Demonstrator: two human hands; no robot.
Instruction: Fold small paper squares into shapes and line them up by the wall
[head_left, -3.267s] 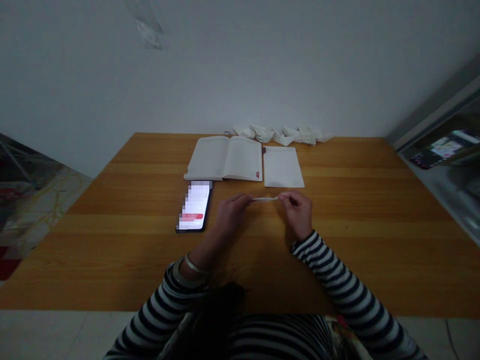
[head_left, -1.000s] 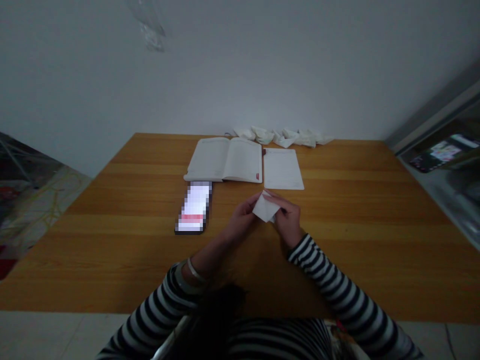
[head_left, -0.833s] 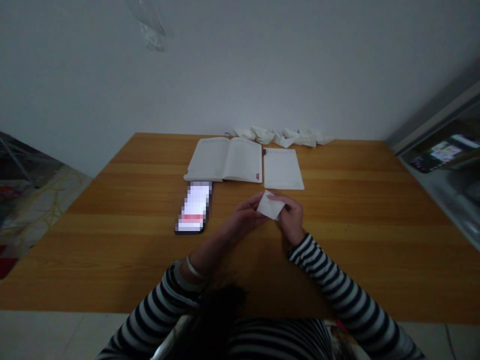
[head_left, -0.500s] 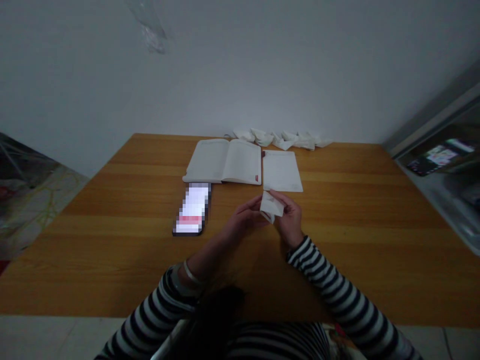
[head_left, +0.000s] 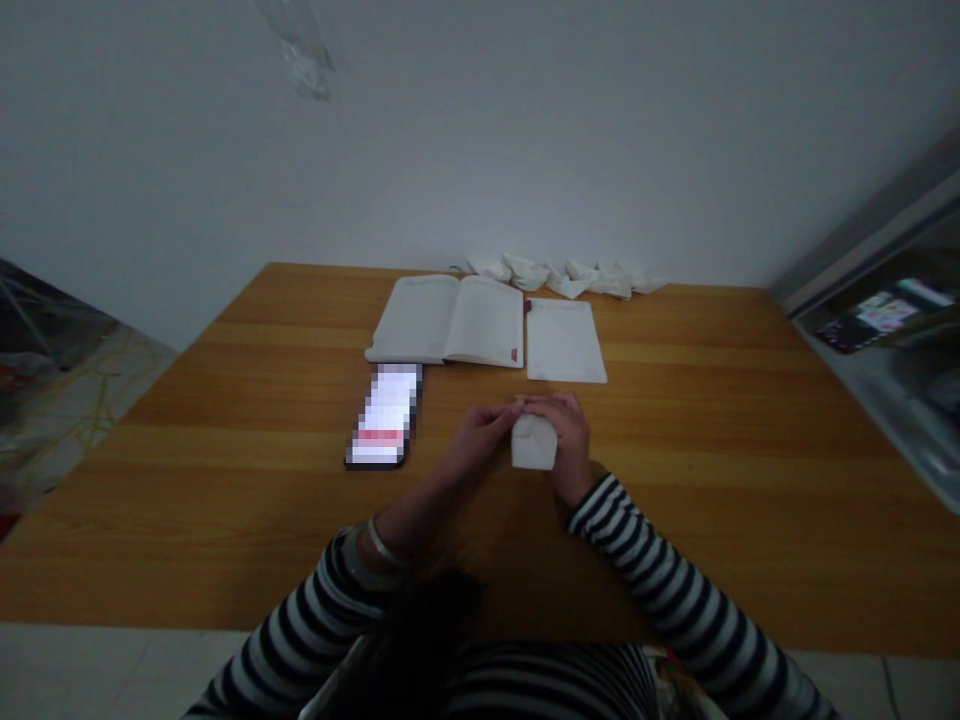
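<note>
A small piece of folded white paper is held between my two hands, above the near middle of the table. My right hand curls over its right side and top, fingers closed on it. From the left, my left hand pinches at the paper's upper left edge, its fingertips meeting those of the right hand. The far part of the paper is hidden under the fingers. Just beyond the hands lies a loose lined sheet. An open notebook lies to its left.
A lit phone lies left of my hands, below the notebook. Several crumpled or folded white papers line the wooden table's back edge, against the wall. At the far right is a shelf-like unit with a lit screen.
The folded paper has been turned in my hands and now shows a flat, blocky face towards me. My right hand has closed over its top, and both hands have drawn slightly nearer.
</note>
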